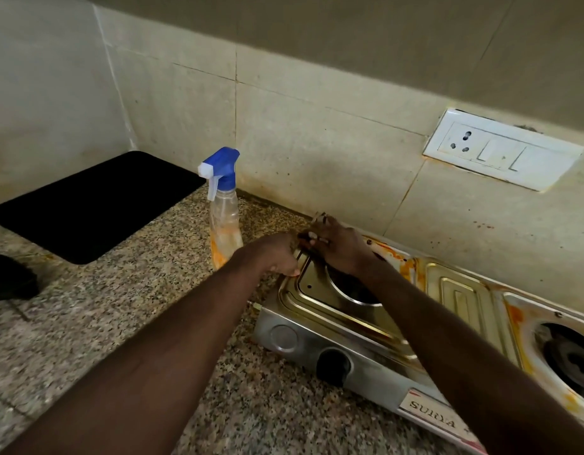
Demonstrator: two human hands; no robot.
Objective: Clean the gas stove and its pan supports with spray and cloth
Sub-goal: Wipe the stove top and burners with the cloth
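Note:
A stained steel two-burner gas stove (356,326) stands on the granite counter against the wall. Both of my hands meet over its back left corner. My right hand (338,246) grips a thin dark metal pan support (319,216), whose prongs stick up past my fingers. My left hand (277,254) curls round the same support from the left, with its thumb on the stove's rim. The left burner (356,292) lies partly under my right wrist. A clear spray bottle (223,208) with a blue head stands just left of the stove. No cloth is in view.
A black mat (90,205) lies on the counter in the left corner. A dark object (8,280) sits at the far left edge. A white wall socket (500,149) is above the stove. The right burner (573,356) has no support on it.

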